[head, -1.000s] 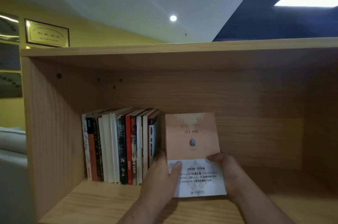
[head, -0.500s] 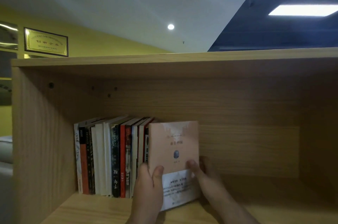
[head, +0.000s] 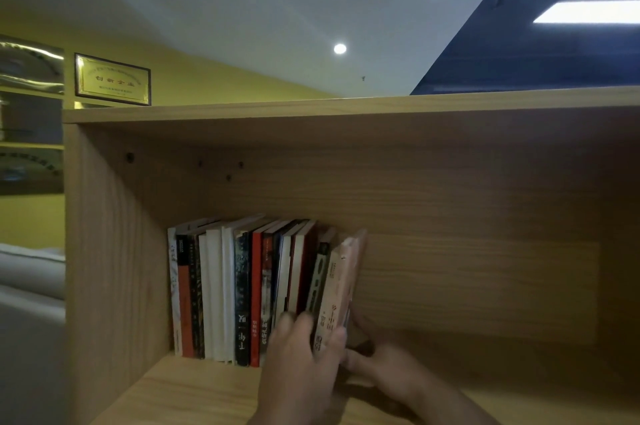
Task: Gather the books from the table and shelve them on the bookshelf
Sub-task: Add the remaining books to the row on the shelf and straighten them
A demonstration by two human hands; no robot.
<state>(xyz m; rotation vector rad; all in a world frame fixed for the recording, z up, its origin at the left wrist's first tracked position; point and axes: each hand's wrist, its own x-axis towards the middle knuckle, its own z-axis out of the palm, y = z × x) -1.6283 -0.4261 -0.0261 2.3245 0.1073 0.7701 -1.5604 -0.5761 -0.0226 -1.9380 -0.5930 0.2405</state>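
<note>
A pale pink book (head: 341, 282) stands spine-out at the right end of a row of books (head: 242, 293) in the wooden bookshelf (head: 114, 251), leaning left against them. My left hand (head: 304, 355) holds the lower spine of the pink book, thumb on its right side and fingers across the neighbouring spines. My right hand (head: 384, 369) lies low on the shelf board to the right, its fingers touching the book's right cover near the bottom.
The shelf compartment runs on bare to the right of the books (head: 485, 286). The shelf board (head: 194, 393) shows in front of the row. A framed gold plaque (head: 112, 79) stands on top at the left, before a yellow wall.
The pink book has turned from cover-facing to spine-out and moved left against the row. Both hands followed it, the left now over the spines.
</note>
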